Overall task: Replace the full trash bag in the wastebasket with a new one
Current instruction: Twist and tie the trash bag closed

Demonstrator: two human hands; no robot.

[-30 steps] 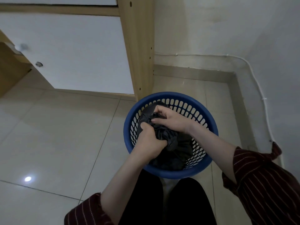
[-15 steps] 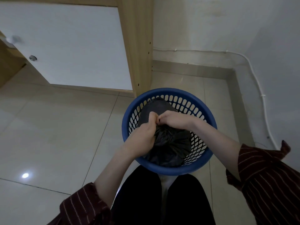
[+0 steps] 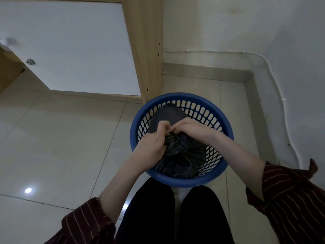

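Since 1 second ago the right hand has slid off the top of the black trash bag toward the left hand. The 2 now meet fingertip to fingertip at the bag's gathered neck, just right of frame centre. Both hands have curled fingers pinching the bunched plastic, and the left one also wraps the neck from its left side.

The bag sits inside the blue wastebasket, with a smoother bulge toward the basket's upper rim. The wastebasket stands on the pale tiled floor, centre right of the frame, just below a light wooden post. A white cabinet door with a small round knob fills the upper left. A white cable runs along the wall at the right. Dark red striped sleeves are pushed up both forearms, and black trousers show at bottom centre.
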